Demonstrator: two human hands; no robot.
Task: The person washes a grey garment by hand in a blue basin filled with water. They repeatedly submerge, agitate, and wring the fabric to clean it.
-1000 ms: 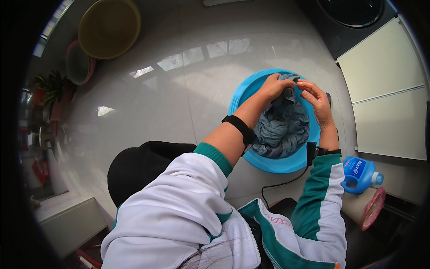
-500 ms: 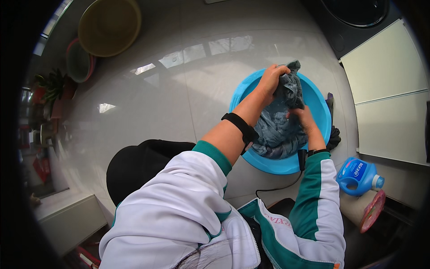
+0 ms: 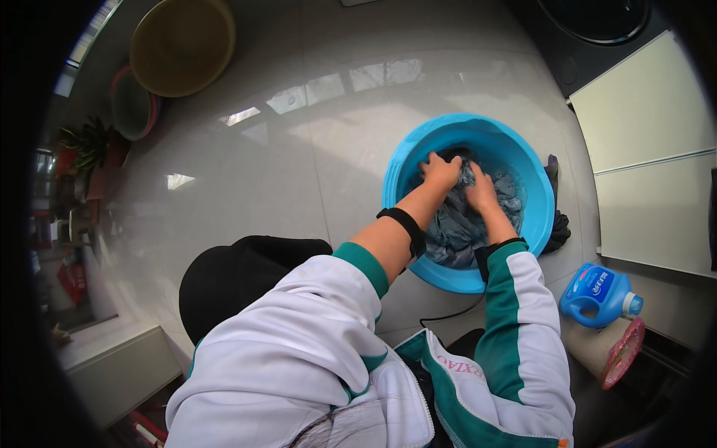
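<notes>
A wet grey-blue garment (image 3: 454, 222) lies bunched in water inside a round light-blue basin (image 3: 539, 190) on the floor. Both my hands are down in the basin, close together at the garment's far part. My left hand (image 3: 442, 173) is closed on the dark cloth, its fingertips partly hidden by folds and water. Just to the right, my right hand (image 3: 482, 196) also grips the cloth, with the fingers partly sunk in it. Black bands circle both my forearms.
A blue detergent bottle (image 3: 596, 294) stands right of the basin, beside a pink-rimmed cylinder (image 3: 621, 355). Dark cloth (image 3: 557, 231) lies against the basin's right side. White cabinets (image 3: 650, 157) border the right. A tan basin (image 3: 183, 48) and potted plant (image 3: 89, 145) are far left.
Both hands have lowered the raised garment from the basin's far rim into the water. The left hand moved down and nearer; the right hand moved slightly left.
</notes>
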